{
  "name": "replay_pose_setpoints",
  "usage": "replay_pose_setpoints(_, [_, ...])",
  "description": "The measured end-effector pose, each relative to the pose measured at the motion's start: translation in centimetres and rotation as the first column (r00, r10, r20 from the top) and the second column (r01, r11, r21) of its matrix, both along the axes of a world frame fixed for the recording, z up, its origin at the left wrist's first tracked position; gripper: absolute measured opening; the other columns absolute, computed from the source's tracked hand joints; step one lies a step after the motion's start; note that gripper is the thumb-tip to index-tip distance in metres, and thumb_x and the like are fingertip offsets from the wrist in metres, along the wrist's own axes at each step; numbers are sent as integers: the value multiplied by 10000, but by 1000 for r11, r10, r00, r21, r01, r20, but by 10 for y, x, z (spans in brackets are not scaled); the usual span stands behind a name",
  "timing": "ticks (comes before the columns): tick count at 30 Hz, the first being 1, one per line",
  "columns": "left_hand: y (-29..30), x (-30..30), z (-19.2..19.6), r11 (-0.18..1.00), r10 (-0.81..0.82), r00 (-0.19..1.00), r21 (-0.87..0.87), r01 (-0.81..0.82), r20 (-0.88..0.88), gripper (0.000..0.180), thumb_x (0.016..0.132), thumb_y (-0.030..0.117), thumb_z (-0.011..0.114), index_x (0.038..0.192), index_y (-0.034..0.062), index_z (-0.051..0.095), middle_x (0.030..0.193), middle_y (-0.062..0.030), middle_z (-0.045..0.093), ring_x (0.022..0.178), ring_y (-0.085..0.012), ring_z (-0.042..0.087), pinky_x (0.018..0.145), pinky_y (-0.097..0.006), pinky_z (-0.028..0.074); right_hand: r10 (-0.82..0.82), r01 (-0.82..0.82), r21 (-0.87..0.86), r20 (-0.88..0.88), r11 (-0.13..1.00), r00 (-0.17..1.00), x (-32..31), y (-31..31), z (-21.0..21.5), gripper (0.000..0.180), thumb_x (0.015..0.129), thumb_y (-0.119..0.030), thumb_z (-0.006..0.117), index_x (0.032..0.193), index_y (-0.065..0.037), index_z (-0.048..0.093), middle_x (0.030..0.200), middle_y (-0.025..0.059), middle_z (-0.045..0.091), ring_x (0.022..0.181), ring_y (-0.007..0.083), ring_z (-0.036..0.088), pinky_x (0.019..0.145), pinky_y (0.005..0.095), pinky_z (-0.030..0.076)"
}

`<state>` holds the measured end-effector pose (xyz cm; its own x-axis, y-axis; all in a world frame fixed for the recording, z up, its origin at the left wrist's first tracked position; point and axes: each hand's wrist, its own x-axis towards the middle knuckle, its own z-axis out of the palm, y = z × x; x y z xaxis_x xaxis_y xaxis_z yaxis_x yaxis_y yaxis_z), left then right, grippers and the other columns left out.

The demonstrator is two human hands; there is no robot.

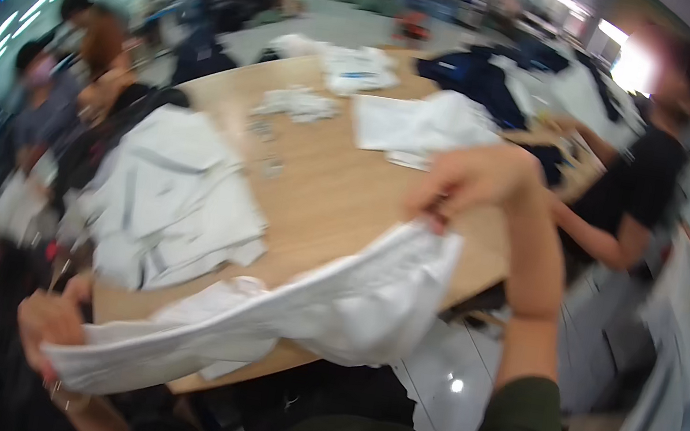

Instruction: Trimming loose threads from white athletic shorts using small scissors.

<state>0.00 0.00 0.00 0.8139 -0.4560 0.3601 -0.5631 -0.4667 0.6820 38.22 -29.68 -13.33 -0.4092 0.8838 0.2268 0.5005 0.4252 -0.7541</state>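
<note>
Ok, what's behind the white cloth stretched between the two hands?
Past the upper edge of the white cloth, the wooden table shows, with a white fabric pile at left. The stretch directly behind is covered; I can't tell what lies there.

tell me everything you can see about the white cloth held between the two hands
The white cloth looks like soft, plain woven fabric, with a long, band-like edge stretched between the left hand and the right hand, each gripping one end. The band slants up toward the right; below it, looser fabric hangs in folds, bulging near the right end. It is held over the near edge of the wooden table. Blur hides any stitching detail.
</note>
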Motion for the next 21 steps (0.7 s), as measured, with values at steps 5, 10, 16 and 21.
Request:
replay_pose_setpoints(5, [-39, -71, -62, 861, 495, 856, 214, -462, -146, 340, 634, 269, 863, 759, 1, 694, 687, -69, 661, 603, -214, 595, 809, -376, 432, -281, 293, -104, 117, 950, 953, 4, -110, -9, 308, 785, -147, 645, 1038, 24, 682, 700, 80, 666, 604, 160, 662, 557, 263, 512])
replay_pose_setpoints(10, [-107, -70, -160, 919, 392, 888, 62, -389, -241, 312, 734, 171, 803, 957, -11, 685, 831, -73, 676, 721, -212, 605, 836, -341, 451, -207, 198, 321, -8, 926, 978, 38, -153, -15, 148, 660, -72, 619, 749, 13, 700, 622, 90, 671, 434, 148, 583, 434, 243, 436])
replay_pose_setpoints(16, [-81, -7, -301, 724, 621, 587, 95, -683, -520, 229, 828, 220, 691, 892, 1, 676, 761, -121, 656, 691, -222, 589, 709, -324, 478, -667, 620, -443, 65, 647, 743, 18, 5, -117, 109, 902, -148, 545, 844, -58, 568, 707, -37, 480, 634, 54, 422, 532, 216, 344])
replay_pose_setpoints(21, [-78, 40, -426, 156, 980, 201, 599, -785, 8, 279, 806, 263, 691, 993, 60, 658, 920, -112, 627, 896, -288, 611, 731, -354, 480, -762, 756, -123, -11, 643, 647, 14, 45, -260, 154, 907, -55, 545, 1028, 0, 622, 883, 21, 645, 782, 100, 569, 646, 252, 446])
